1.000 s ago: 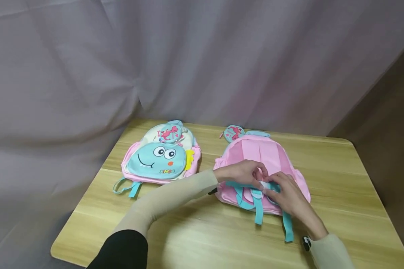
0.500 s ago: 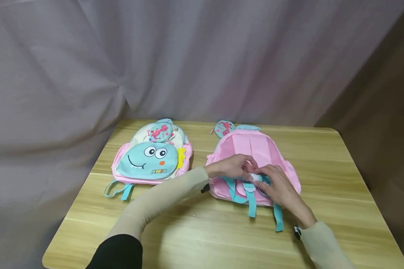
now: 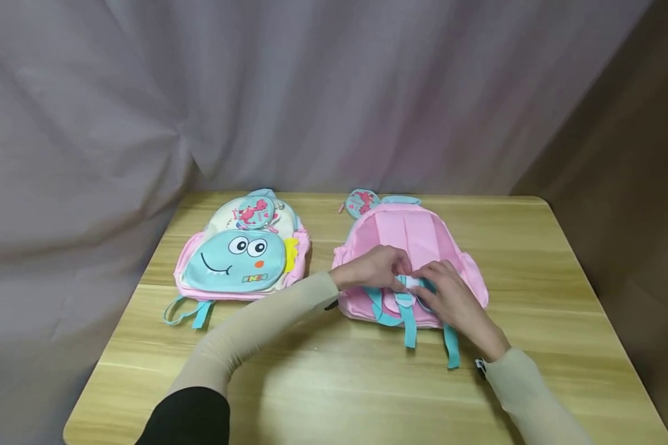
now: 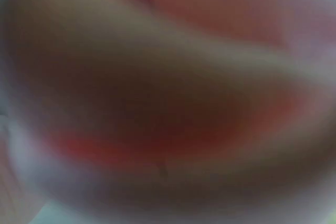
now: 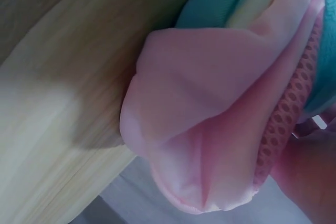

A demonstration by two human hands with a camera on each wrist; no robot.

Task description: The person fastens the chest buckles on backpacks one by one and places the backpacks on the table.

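Observation:
A pink child's backpack [image 3: 423,228] lies on the table with its back panel up and teal straps [image 3: 409,327] trailing over its lower edge. Both hands meet on its lower middle. My left hand [image 3: 374,267] pinches one end of a small white buckle-like piece [image 3: 412,282] on a teal strap. From the other side, my right hand [image 3: 451,298] pinches the same piece with thumb and fingers. Fingers hide most of it, so its exact form cannot be told. The right wrist view shows the pink side pocket [image 5: 194,87] and mesh edging [image 5: 289,103]. The left wrist view is blurred.
A second backpack [image 3: 236,259] with a blue cartoon face lies front up to the left, its teal straps hanging toward the front. A round teal pouch [image 3: 361,203] sits at the pink backpack's top. Grey curtain [image 3: 334,93] stands behind the wooden table [image 3: 334,395].
The head view has shifted, so everything appears slightly farther left and higher. Both hands stay on the white piece, with only small finger movements.

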